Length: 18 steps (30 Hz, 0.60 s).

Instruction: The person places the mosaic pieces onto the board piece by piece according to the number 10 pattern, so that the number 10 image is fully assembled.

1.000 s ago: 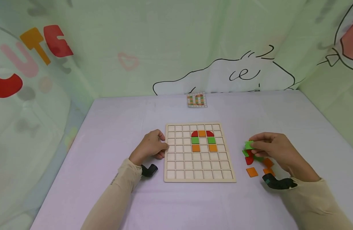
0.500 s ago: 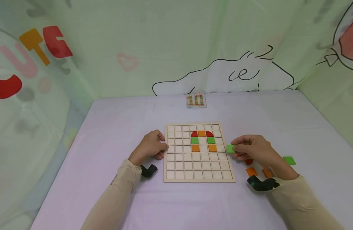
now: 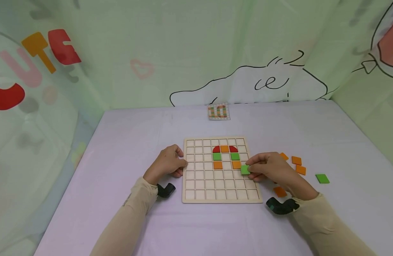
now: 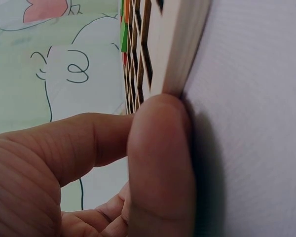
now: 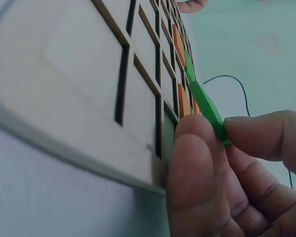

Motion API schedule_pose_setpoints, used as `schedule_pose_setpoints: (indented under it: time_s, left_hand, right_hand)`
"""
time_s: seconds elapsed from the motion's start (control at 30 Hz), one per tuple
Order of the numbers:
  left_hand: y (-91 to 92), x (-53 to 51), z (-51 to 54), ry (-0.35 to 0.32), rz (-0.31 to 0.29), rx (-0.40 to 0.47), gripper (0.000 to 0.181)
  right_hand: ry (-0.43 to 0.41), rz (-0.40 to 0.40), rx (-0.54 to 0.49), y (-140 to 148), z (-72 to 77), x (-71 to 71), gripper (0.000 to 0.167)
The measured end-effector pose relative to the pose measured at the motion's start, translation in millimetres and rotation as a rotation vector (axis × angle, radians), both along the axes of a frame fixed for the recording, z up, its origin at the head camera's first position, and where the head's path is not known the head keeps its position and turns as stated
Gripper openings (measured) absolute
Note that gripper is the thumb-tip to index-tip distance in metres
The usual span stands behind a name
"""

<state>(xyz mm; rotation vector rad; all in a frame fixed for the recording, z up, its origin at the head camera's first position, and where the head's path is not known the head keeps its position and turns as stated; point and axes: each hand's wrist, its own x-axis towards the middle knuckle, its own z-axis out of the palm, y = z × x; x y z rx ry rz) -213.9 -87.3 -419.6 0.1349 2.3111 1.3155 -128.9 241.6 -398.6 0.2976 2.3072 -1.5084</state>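
The green tile (image 3: pixel 245 170) has moved from just outside the right edge of the board (image 3: pixel 199 184) to a position over it, near the placed orange tile (image 3: pixel 236 165) on the right. The right hand (image 3: pixel 268 167) pinches the green tile between thumb and fingers; the right wrist view shows it tilted to the board. Contact with the board cannot be confirmed. The transfer therefore appears complete, with alignment and seating not yet done.

The left hand (image 3: pixel 166 161) is unchanged: its fingers grip the board's left edge, presumably to steady it on the worktop (image 3: pixel 135 128). The right hand's shift has uncovered loose orange tiles (image 3: pixel 301 170), near a spare green tile (image 3: pixel 322 178). The pattern card (image 3: pixel 219 111) lies beyond the board.
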Motion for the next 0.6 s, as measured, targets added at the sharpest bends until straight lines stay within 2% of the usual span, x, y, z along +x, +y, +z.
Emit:
schedule_pose_setpoints:
  time_s: [0.6]
  left_hand:
    - [-0.5, 1.1, 0.7, -0.012, 0.003, 0.019, 0.025]
  right_hand:
    - [0.008, 0.068, 0.041, -13, -2.4, -4.5, 0.023]
